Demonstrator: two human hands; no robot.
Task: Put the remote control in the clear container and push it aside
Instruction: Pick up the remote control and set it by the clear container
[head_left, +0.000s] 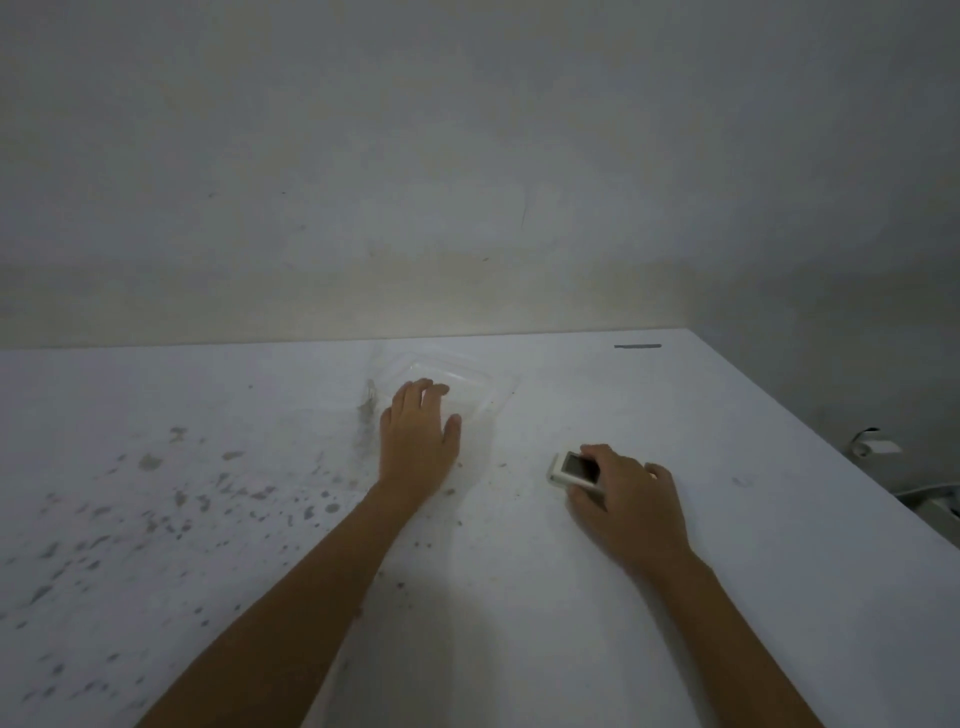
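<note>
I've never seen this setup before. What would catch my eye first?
Two bare arms reach across a stained white table. The left hand rests at the near edge of a clear container by the wall, while the right hand grips a small white remote control to its right.

Remote control (571, 469) right of clear container (467, 376)

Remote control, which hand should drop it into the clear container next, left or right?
Right. The right hand already closes around the remote control on the table. The left hand rests at the near rim of the clear container.
</note>
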